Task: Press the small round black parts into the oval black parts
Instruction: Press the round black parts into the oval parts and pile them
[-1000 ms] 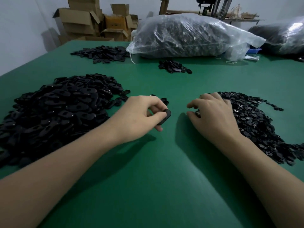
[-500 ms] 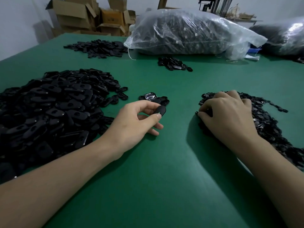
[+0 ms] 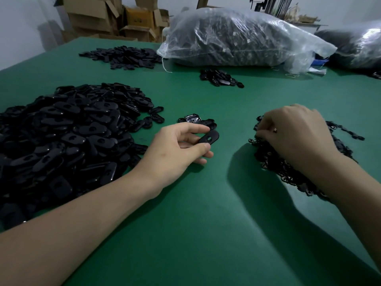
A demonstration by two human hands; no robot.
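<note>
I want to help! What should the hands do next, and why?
Probably the right hand should lift one round part from the pile and carry it to the oval part. The left hand holds that ready, hole showing; the right is curled in the pile.

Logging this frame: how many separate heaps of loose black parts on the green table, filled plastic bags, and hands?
Heaps of black parts clearly in view: 5 (oval heap, far-left heap, far-middle heap, small cluster, round-part heap)
Plastic bags: 2 (near bag, right bag)
Hands: 2 (left hand, right hand)
Total: 9
</note>
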